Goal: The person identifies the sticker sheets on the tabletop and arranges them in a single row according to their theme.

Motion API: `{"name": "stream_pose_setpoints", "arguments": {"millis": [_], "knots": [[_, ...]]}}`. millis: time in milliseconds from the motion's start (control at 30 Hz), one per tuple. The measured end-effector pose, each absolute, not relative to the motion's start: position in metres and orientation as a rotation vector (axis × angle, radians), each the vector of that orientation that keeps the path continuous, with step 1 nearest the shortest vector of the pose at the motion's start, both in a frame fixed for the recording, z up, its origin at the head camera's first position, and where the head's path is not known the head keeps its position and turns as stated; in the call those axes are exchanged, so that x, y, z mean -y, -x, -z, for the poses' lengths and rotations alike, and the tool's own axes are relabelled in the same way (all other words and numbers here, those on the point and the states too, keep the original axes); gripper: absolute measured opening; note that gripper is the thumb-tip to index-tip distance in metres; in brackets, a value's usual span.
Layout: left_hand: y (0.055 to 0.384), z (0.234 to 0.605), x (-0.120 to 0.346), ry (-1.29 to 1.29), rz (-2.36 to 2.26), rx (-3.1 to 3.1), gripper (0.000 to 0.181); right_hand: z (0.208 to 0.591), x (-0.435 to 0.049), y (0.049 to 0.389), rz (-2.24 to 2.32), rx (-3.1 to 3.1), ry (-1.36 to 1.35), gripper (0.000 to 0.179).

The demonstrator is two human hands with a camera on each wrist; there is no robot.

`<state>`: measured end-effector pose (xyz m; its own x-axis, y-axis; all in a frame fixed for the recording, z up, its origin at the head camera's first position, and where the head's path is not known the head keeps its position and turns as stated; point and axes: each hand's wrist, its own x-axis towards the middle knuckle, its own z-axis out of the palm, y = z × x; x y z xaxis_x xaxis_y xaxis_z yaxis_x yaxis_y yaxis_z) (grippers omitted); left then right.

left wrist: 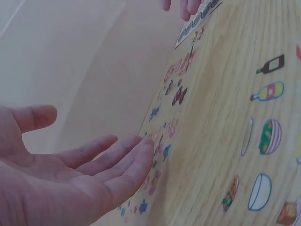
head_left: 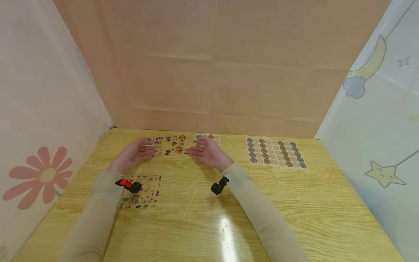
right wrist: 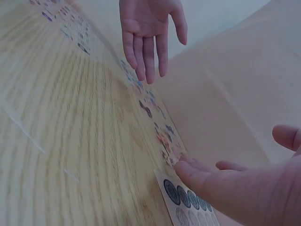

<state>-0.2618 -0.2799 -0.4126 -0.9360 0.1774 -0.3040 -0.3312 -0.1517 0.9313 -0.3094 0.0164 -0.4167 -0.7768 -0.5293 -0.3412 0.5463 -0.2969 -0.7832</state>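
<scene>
My left hand (head_left: 133,153) hovers over the left end of a group of cartoon-character stickers (head_left: 168,145) at the back of the table. Its palm faces inward, with fingers extended and nothing held. Opposite it, my right hand (head_left: 211,153) reaches in from the right, palm inward and likewise holding nothing. The right fingertips overlap the right end of the cartoon stickers in the head view. Behind that hand lies a sheet of round coin-like stickers (right wrist: 184,199), partly hidden by it. A gap separates the two hands, with the middle cartoon stickers showing between them.
Small food and bottle stickers (head_left: 144,193) lie beside the left forearm, partly covered by it. Two more sheets of round stickers (head_left: 262,151) sit at the back right. A thin pale strip (head_left: 191,201) marks the wooden table (head_left: 314,214). Fabric walls (head_left: 212,72) enclose three sides.
</scene>
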Motion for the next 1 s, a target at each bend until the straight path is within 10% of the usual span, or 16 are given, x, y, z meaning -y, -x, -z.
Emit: {"name": "stream_pose_setpoints", "arguments": {"millis": [1000], "knots": [[0.284, 0.425, 0.259, 0.203, -2.221, -1.621, 0.062, 0.419, -0.02, 0.329, 2.05, -1.336, -0.069, 0.067]]}}
